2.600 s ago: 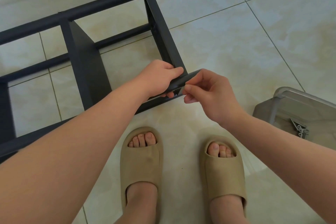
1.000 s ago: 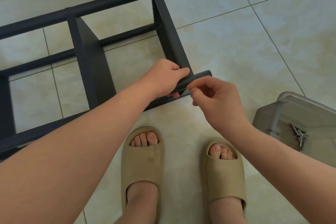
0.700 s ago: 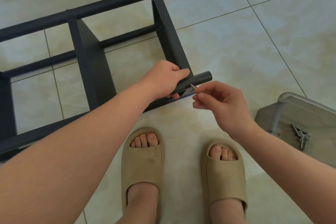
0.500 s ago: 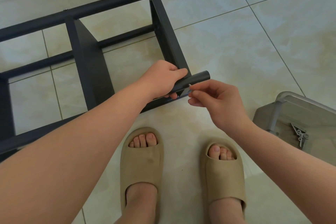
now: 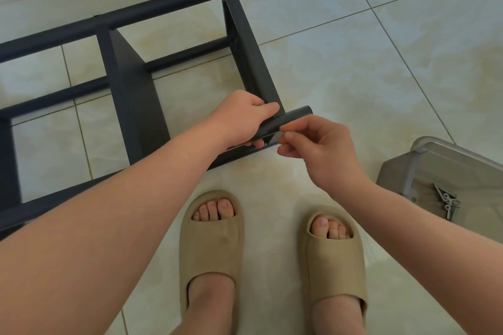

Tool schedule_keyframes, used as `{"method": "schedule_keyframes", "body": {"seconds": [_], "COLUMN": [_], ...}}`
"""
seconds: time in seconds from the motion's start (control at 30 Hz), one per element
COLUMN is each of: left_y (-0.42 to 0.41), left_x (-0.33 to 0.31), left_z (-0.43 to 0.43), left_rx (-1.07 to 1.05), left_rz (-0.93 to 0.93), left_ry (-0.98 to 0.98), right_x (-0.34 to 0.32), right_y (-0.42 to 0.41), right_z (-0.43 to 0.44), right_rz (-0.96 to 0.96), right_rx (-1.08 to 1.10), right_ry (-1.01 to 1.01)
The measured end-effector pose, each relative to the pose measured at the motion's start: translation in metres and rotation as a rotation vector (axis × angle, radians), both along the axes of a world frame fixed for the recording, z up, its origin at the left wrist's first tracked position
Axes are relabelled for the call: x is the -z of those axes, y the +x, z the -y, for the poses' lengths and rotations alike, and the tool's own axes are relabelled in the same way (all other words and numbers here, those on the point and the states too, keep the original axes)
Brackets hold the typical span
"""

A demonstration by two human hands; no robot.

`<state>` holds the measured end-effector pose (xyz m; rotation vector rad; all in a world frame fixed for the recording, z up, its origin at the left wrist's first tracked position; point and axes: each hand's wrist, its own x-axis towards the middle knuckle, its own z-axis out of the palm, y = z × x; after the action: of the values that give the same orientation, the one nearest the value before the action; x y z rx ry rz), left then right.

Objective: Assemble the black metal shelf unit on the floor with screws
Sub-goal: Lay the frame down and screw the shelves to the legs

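Right hand (image 5: 321,149) back at tube (image 5: 295,115), pinch grip's contents hidden; left hand (image 5: 242,117) grips tube.

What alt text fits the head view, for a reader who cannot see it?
A person's left hand grips the near tube of a black metal shelf frame lying on a tiled floor; the right hand pinches at the tube's end. Loose screws lie in a grey tray at right.

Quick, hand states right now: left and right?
Left hand: grips the tube.
Right hand: fingers pinched at the tube; what they hold is hidden.
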<state>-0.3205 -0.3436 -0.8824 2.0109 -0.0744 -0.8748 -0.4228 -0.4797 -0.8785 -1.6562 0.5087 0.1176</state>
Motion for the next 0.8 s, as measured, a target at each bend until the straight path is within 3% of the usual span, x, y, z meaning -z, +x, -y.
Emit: {"method": "schedule_keyframes", "body": {"seconds": [0.43, 0.53, 0.67, 0.8], "left_y": [0.0, 0.0, 0.0, 0.0], "left_x": [0.0, -0.001, -0.001, -0.001], "left_z": [0.0, 0.0, -0.001, -0.001], "left_rx": [-0.016, -0.026, -0.038, -0.044], "left_rz": [-0.009, -0.012, -0.024, -0.023], "left_ry": [-0.019, -0.033, -0.045, -0.043], "right_x": [-0.002, -0.004, -0.004, 0.001], "right_y": [0.01, 0.013, 0.015, 0.016], "right_z": [0.001, 0.007, 0.011, 0.009], "right_rz": [-0.053, -0.062, 0.008, 0.039], "right_rx": [0.004, -0.067, -0.238, -0.245], "right_ry": [-0.027, -0.14, -0.449, -0.547]}}
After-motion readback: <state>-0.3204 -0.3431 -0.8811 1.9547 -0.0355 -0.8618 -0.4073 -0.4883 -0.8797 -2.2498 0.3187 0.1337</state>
